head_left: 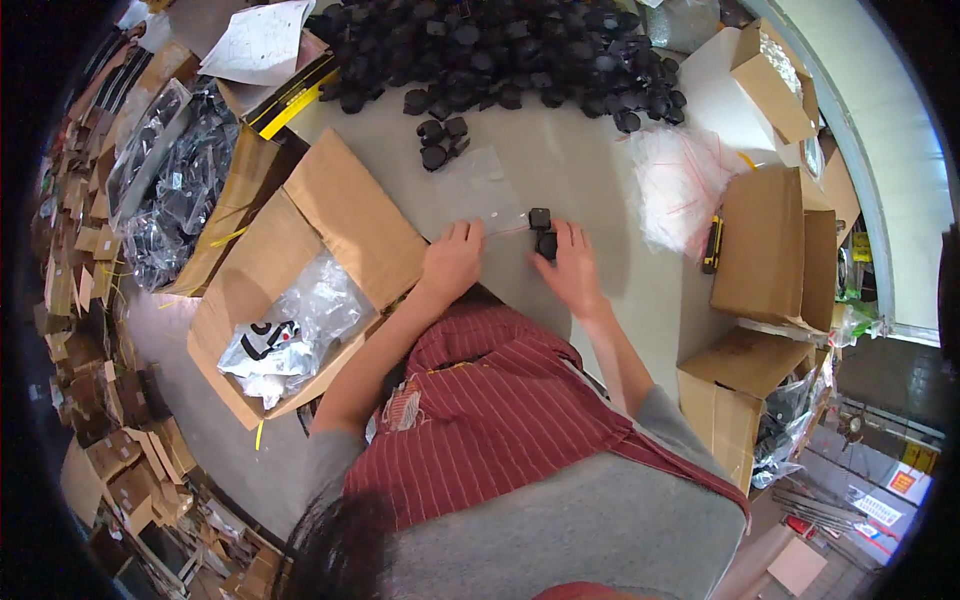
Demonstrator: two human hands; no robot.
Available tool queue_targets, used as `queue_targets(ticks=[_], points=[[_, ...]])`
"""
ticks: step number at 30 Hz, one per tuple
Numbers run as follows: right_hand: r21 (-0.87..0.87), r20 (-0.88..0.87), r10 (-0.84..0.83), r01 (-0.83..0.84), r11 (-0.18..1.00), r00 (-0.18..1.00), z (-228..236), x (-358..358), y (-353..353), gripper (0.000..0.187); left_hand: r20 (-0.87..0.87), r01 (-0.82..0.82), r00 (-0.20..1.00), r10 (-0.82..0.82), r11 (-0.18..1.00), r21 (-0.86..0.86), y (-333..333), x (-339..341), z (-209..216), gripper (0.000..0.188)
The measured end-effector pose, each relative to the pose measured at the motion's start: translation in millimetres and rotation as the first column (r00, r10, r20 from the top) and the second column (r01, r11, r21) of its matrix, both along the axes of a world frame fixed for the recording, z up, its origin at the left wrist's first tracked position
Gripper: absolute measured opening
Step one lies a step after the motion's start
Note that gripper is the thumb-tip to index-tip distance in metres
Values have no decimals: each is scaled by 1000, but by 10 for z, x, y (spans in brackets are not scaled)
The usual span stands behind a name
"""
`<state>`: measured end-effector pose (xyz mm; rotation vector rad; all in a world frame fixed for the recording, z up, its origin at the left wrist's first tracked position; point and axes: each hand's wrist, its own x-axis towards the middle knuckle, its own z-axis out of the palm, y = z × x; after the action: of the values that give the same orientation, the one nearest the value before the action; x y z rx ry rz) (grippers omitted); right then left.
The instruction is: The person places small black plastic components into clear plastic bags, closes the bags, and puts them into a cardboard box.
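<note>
A flat clear plastic bag [478, 190] lies on the grey tabletop in front of me. My left hand [455, 260] is at the bag's near left corner, its bent fingers closed on the edge. To the right, my right hand [574, 270] grips a small black plastic piece [543, 232] made of two blocky parts, thumb and fingers around its near part. That piece is beside the bag's right edge. Beyond the bag sits a small cluster of similar black pieces [438, 145].
A large heap of black pieces [480, 50] covers the far table. To my left stand an open carton [355, 200] with clear bags and a box of wrapped parts [185, 190]. At right are a pile of clear bags [685, 185], a box cutter [713, 245] and cartons [757, 245].
</note>
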<state>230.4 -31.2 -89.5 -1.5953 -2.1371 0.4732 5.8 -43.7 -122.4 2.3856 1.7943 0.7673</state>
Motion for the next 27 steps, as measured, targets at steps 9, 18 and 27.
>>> queue_targets(ticks=[9, 18, 27], points=[[-102, -401, 42, -91, 991, 915, 258, -115, -225, 47, 163, -9, 986, 30, 991, -132, -71, 14, 10, 13], [-127, -368, 105, -162, 979, 924, 21, -220, -122, 49, 124, 100, 989, -81, 983, -154, -23, 55, 0, 19], [-70, -359, 94, -127, 989, 929, -248, -334, -36, 52, 91, 28, 996, -20, 996, -81, -46, 75, 87, 29]])
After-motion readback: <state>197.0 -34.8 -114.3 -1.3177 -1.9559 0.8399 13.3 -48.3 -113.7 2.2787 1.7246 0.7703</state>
